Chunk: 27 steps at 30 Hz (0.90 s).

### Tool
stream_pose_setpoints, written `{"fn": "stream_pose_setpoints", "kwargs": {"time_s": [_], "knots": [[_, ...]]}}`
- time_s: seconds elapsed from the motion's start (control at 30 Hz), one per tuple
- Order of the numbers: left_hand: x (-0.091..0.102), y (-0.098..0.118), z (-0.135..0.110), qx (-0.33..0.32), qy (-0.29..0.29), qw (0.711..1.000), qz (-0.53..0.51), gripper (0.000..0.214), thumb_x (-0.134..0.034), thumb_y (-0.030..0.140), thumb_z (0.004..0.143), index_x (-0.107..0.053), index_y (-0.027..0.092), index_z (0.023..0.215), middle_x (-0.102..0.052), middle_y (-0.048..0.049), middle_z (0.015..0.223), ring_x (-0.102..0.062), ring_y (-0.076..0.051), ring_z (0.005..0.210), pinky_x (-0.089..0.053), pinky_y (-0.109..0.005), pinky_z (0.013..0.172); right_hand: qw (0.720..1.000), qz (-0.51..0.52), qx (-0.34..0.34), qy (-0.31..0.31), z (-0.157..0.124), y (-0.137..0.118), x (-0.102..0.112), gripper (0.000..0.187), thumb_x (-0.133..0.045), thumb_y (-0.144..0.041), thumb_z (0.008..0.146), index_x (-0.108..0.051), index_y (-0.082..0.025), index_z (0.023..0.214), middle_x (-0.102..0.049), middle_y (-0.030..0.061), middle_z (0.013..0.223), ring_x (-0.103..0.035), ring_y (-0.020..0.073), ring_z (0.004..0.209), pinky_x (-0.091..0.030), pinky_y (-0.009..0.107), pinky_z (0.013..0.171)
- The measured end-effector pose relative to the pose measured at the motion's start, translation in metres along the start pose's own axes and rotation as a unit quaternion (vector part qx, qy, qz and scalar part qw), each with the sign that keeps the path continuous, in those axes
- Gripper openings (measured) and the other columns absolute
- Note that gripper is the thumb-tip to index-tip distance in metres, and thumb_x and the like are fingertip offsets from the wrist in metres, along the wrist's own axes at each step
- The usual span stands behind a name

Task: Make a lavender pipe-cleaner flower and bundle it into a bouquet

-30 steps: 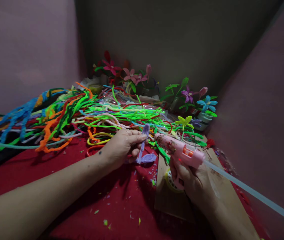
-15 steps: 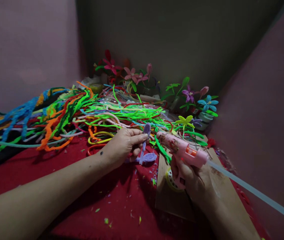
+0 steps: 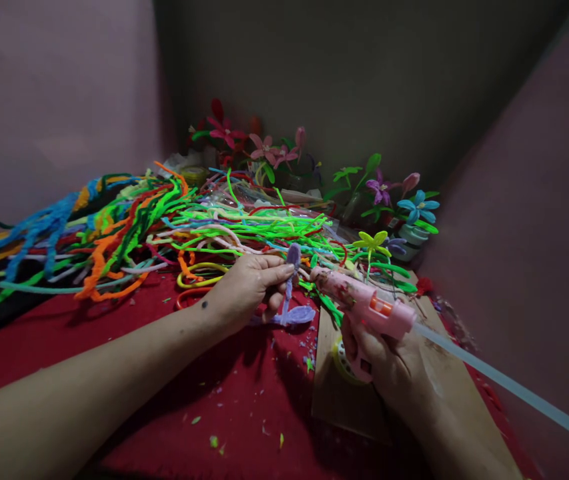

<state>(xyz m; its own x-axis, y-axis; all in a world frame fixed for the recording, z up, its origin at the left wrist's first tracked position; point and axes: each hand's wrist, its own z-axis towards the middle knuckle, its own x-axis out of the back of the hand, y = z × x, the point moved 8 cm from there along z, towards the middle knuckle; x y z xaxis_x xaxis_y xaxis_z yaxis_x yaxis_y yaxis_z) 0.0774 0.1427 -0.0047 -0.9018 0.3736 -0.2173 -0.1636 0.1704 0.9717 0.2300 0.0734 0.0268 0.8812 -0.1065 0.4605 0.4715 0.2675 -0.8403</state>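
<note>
The purple fuzzy-stem piece (image 3: pixel 299 315) is located at the centre of the frame; the left hand (image 3: pixel 257 287) covers part of it, with thumb and forefinger clamped on its upper loop. That loop points upward; the lower loop points right, its long axis nearly horizontal. The right hand (image 3: pixel 391 363) wraps the handle of the pink glue gun (image 3: pixel 357 301) and obscures the trigger area; whether the trigger is pressed cannot be determined. The nozzle points to the upper left, just beside the piece. The glue stick (image 3: pixel 504 387) slopes toward the lower right, cut off at the frame edge.
</note>
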Motion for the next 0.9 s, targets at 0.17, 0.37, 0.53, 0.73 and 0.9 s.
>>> {"fn": "stream_pose_setpoints", "kwargs": {"time_s": [0.17,0.37,0.53,0.73,0.9], "knots": [[0.002,0.003,0.000,-0.012,0.007,1.000,0.018,0.028,-0.054,0.029,0.081,-0.048,0.016,0.058,-0.046,0.0042,0.038,-0.036,-0.005,0.028,-0.029,-0.017,0.031,0.998,-0.030,0.047,0.019,0.002,-0.014,0.004,0.021,-0.049,-0.028,0.077,-0.051,-0.023,0.057,-0.047,-0.0019,0.048,-0.042,0.0125,0.042,-0.036,0.024,0.037],[0.001,0.005,0.001,-0.027,-0.005,0.999,0.028,0.028,-0.055,0.031,0.080,-0.048,0.016,0.057,-0.050,0.0029,0.040,-0.040,-0.007,0.030,-0.032,-0.019,0.031,0.998,-0.006,0.056,0.006,0.001,-0.015,0.002,0.026,-0.048,-0.029,0.079,-0.050,-0.022,0.054,-0.046,-0.0016,0.048,-0.041,0.0120,0.042,-0.035,0.023,0.037],[0.000,0.003,0.002,-0.018,-0.014,1.000,0.017,0.024,-0.052,0.027,0.081,-0.049,0.016,0.060,-0.051,0.0023,0.041,-0.043,-0.008,0.030,-0.034,-0.019,0.031,0.998,0.056,-0.009,-0.001,-0.003,0.008,0.000,0.022,-0.050,-0.033,0.080,-0.050,-0.021,0.061,-0.046,-0.0021,0.049,-0.040,0.0107,0.039,-0.033,0.022,0.033],[0.001,0.002,0.002,-0.015,-0.012,1.000,0.016,0.022,-0.052,0.025,0.081,-0.050,0.015,0.061,-0.052,0.0020,0.041,-0.044,-0.008,0.030,-0.033,-0.018,0.031,0.996,0.082,-0.033,-0.030,-0.003,0.013,-0.006,0.020,-0.051,-0.038,0.080,-0.054,-0.020,0.070,-0.049,-0.0009,0.053,-0.041,0.0110,0.039,-0.033,0.023,0.033],[0.001,0.005,0.002,-0.026,-0.013,0.999,0.033,0.022,-0.051,0.024,0.081,-0.050,0.015,0.060,-0.053,0.0018,0.041,-0.044,-0.008,0.030,-0.035,-0.019,0.032,1.000,0.030,0.001,0.002,-0.002,0.002,0.000,0.017,-0.052,-0.034,0.079,-0.056,-0.022,0.068,-0.049,-0.0012,0.052,-0.042,0.0124,0.041,-0.036,0.024,0.034]]}}
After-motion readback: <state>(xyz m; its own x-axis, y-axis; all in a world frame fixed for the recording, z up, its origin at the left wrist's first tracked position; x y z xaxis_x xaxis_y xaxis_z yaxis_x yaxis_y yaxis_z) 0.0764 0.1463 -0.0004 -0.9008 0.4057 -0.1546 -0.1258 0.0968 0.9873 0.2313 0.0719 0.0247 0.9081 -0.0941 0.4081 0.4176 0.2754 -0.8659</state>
